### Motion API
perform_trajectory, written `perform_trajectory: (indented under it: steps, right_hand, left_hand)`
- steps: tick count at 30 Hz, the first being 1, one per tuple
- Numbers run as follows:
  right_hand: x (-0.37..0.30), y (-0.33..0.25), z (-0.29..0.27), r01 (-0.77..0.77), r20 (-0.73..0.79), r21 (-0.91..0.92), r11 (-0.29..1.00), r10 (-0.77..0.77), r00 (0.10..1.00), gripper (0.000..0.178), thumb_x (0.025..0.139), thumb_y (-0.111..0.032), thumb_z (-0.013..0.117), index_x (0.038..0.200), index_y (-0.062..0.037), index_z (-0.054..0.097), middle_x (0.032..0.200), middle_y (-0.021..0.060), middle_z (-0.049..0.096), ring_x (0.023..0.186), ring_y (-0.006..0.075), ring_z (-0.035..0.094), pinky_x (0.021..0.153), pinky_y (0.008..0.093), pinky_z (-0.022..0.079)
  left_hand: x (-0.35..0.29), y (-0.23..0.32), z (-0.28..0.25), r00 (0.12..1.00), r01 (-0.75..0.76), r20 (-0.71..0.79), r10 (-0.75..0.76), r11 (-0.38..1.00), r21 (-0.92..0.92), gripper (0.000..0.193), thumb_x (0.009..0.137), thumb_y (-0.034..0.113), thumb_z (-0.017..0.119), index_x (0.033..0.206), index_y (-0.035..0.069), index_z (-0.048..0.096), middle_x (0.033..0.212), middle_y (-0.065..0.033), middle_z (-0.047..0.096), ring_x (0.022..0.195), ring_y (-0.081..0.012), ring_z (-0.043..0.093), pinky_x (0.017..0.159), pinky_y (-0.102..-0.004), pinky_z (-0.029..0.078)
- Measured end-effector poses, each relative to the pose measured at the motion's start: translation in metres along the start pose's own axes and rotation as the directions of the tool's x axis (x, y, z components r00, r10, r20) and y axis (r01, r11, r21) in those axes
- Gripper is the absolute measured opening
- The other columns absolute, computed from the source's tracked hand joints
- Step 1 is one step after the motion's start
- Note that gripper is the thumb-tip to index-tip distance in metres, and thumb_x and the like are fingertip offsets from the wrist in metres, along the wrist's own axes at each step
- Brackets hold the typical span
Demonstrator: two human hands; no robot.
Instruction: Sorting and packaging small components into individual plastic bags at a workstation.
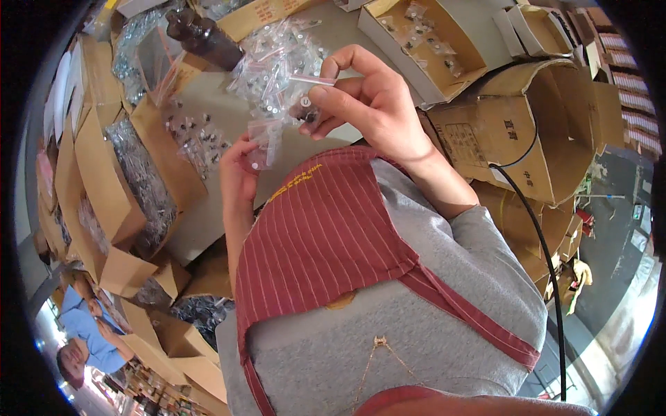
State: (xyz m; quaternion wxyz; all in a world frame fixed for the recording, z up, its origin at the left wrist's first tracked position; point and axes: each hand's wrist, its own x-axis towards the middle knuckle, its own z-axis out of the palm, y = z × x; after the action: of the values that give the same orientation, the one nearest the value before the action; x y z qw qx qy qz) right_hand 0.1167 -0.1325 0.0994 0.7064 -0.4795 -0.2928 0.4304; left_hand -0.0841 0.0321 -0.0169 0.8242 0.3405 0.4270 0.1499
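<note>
My right hand pinches a small zip bag between thumb and fingers. Small dark parts and a round white label show through its clear plastic. Lower and to the left, my left hand is closed on another small clear zip bag, whose top stands up above the fingers. A small white round piece shows near its bottom; the rest of its contents I cannot make out. Just beyond both hands lies a heap of small clear bags on the grey table.
Loose bags with dark parts lie to the left. A dark brown bottle stands behind them. Cartons of clear plastic pieces line the left side. An open box holds bags at the far right, near a large carton and a black cable.
</note>
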Motion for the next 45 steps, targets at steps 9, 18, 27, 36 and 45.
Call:
perform_trajectory:
  steps: [9, 18, 27, 36, 45]
  right_hand:
    - [0.017, 0.015, -0.014, -0.009, -0.033, -0.203, 0.979, 0.003, 0.999, 0.014, 0.091, -0.009, 0.067, 0.098, 0.0017, 0.060, 0.076, 0.0048, 0.069, 0.065, 0.0088, 0.063, 0.059, 0.0237, 0.052]
    - [0.017, 0.045, -0.007, 0.026, 0.044, -0.303, 0.953, -0.014, 0.999, 0.013, 0.083, -0.006, 0.073, 0.093, 0.0013, 0.068, 0.097, 0.0067, 0.066, 0.089, 0.0135, 0.063, 0.081, 0.0274, 0.050]
    - [0.014, 0.061, -0.004, -0.218, 0.002, -0.243, 0.945, 0.226, 0.974, 0.014, 0.085, -0.008, 0.072, 0.093, 0.0030, 0.069, 0.084, 0.0029, 0.068, 0.078, 0.0086, 0.062, 0.071, 0.0245, 0.050]
    - [0.018, 0.028, -0.006, -0.238, -0.096, -0.504, 0.830, 0.220, 0.971, 0.016, 0.090, -0.013, 0.067, 0.099, 0.0000, 0.067, 0.077, 0.0044, 0.069, 0.059, 0.0074, 0.064, 0.051, 0.0214, 0.047]
    - [0.028, 0.024, 0.013, 0.179, -0.040, -0.071, 0.981, -0.182, 0.982, 0.014, 0.087, 0.006, 0.066, 0.096, 0.0013, 0.058, 0.093, 0.0045, 0.064, 0.084, 0.0105, 0.063, 0.076, 0.0248, 0.053]
  left_hand:
    - [-0.015, 0.038, 0.072, 0.955, -0.145, 0.240, 0.174, 0.980, -0.135, 0.025, 0.094, 0.011, 0.056, 0.116, -0.002, 0.057, 0.108, -0.0117, 0.064, 0.103, -0.0228, 0.065, 0.090, -0.0362, 0.053]
    - [-0.018, 0.037, 0.074, 0.954, -0.110, 0.262, 0.145, 0.983, -0.144, 0.010, 0.093, 0.009, 0.062, 0.102, 0.005, 0.059, 0.099, -0.0065, 0.066, 0.090, -0.0151, 0.065, 0.082, -0.0324, 0.053]
    - [-0.022, 0.035, 0.044, 0.935, -0.213, 0.320, 0.149, 0.962, 0.173, 0.035, 0.093, 0.011, 0.063, 0.126, -0.002, 0.061, 0.114, -0.0081, 0.067, 0.096, -0.0149, 0.064, 0.084, -0.0305, 0.055]
    - [-0.019, 0.047, 0.042, 0.899, -0.401, 0.361, 0.248, 0.798, 0.450, 0.020, 0.090, 0.012, 0.069, 0.102, -0.003, 0.071, 0.090, -0.0064, 0.071, 0.077, -0.0118, 0.063, 0.070, -0.0256, 0.050]
    - [-0.031, 0.042, 0.077, 0.886, -0.398, 0.406, 0.223, 0.815, 0.421, 0.036, 0.078, 0.012, 0.082, 0.074, 0.011, 0.046, 0.071, 0.0057, 0.049, 0.063, -0.0037, 0.040, 0.058, -0.0220, 0.033]
